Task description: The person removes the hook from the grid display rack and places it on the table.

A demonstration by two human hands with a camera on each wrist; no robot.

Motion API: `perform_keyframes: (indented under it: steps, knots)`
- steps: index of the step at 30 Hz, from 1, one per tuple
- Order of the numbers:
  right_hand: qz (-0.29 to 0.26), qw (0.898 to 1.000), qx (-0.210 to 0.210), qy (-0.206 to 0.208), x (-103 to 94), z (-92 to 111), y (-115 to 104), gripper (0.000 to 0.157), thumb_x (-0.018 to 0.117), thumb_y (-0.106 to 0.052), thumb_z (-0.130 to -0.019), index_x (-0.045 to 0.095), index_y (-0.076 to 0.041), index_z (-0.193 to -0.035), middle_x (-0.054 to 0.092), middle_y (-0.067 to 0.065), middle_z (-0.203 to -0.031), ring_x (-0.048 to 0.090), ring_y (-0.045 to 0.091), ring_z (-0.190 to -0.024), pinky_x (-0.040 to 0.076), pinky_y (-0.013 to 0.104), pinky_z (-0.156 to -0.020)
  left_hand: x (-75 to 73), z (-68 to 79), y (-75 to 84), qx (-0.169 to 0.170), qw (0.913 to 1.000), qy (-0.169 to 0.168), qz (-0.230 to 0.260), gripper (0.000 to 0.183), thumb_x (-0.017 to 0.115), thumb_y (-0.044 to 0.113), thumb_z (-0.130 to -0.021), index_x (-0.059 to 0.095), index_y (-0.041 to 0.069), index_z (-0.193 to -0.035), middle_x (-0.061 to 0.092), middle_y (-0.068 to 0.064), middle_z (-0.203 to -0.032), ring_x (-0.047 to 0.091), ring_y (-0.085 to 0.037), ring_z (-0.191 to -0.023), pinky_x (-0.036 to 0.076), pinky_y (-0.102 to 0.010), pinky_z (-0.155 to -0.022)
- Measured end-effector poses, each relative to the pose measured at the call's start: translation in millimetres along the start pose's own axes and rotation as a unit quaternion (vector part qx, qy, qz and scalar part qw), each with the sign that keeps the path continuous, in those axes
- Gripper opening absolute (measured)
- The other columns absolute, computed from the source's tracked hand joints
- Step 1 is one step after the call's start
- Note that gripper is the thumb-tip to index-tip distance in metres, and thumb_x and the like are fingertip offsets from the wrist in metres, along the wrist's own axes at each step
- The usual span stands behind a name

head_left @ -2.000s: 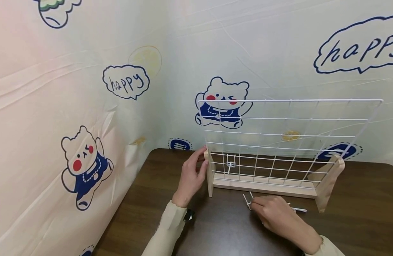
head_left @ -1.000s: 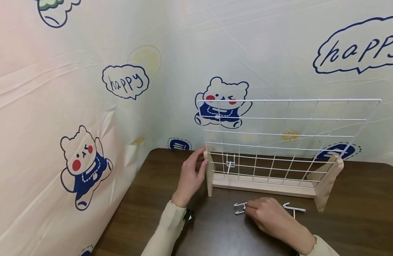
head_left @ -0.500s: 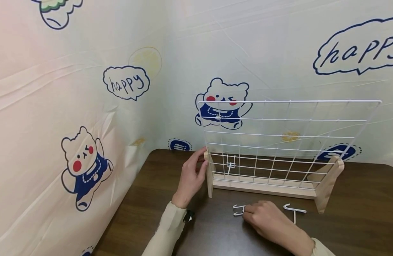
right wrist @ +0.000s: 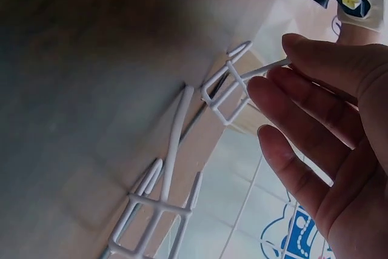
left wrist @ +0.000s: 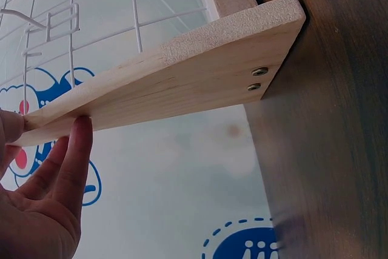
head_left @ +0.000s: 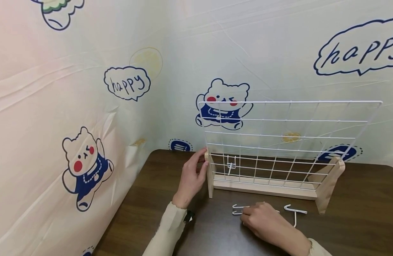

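My left hand [head_left: 190,177] holds the upper end of the wooden side panel [left wrist: 182,77] of a white wire grid rack [head_left: 267,145], thumb on one face and fingertips on the other. My right hand [head_left: 263,218] is low over the table in front of the rack. In the right wrist view its thumb and fingers pinch the straight prong of a white double wire hook [right wrist: 227,92]. Two bent ends of that hook point left in the head view. Another white wire hook [head_left: 295,211] lies right of this hand, and a third hook [head_left: 231,165] hangs low on the grid's left.
The rack stands on a dark wooden table [head_left: 145,217], with a pale wooden base bar [head_left: 263,187] and a right side panel [head_left: 330,188]. Behind the table hangs a printed cloth [head_left: 171,89] with bears and lettering.
The hook under my right hand has turned from bent ends pointing up to pointing left, and shifted slightly left with the hand. The hook on the right is more exposed. My left hand stays put.
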State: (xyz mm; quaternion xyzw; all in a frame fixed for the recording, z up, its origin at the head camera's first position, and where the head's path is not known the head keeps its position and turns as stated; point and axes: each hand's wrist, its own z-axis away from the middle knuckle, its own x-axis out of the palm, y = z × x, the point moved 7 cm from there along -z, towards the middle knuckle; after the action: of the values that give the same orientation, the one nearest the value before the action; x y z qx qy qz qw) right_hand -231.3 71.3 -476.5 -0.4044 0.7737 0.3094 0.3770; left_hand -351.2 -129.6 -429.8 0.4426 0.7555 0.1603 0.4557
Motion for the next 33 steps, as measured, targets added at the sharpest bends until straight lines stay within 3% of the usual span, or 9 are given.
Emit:
perform_keyframes:
  steps: [4, 13, 33]
  knots:
    - [0.005, 1.0, -0.002, -0.002, 1.8, 0.7, -2.5, 0.025, 0.083, -0.018, -0.077, 0.06, -0.024, -0.069, 0.058, -0.013, -0.069, 0.058, 0.008, -0.057, 0.04, 0.027, -0.049, 0.5, 0.8, -0.8, -0.003, 1.0, -0.002, 0.0, 0.044, 0.062, 0.015, -0.105, 0.054, 0.012, -0.148, 0.069, -0.008, -0.133, 0.072, -0.023, -0.112, 0.066, -0.032, -0.082]
    - [0.0, 1.0, 0.007, -0.028, 6.6, 2.7, -4.4, 0.028, 0.085, -0.019, -0.075, 0.058, -0.025, -0.068, 0.058, -0.013, -0.067, 0.055, 0.007, -0.055, 0.023, 0.024, -0.048, 0.3, 2.4, -0.6, -0.01, 0.9999, -0.005, 0.001, 0.044, 0.062, 0.015, -0.105, 0.054, 0.012, -0.149, 0.068, -0.008, -0.134, 0.072, -0.023, -0.112, 0.066, -0.033, -0.083]
    - [0.014, 0.999, -0.001, -0.049, 9.2, 3.8, -5.3, 0.028, 0.085, -0.025, -0.076, 0.058, -0.027, -0.068, 0.058, -0.013, -0.065, 0.055, 0.01, -0.053, 0.031, 0.026, -0.045, -0.3, 0.0, 2.6, 0.01, 0.9999, 0.002, -0.005, 0.043, 0.062, 0.015, -0.105, 0.055, 0.009, -0.147, 0.069, -0.009, -0.131, 0.072, -0.023, -0.109, 0.066, -0.031, -0.08]
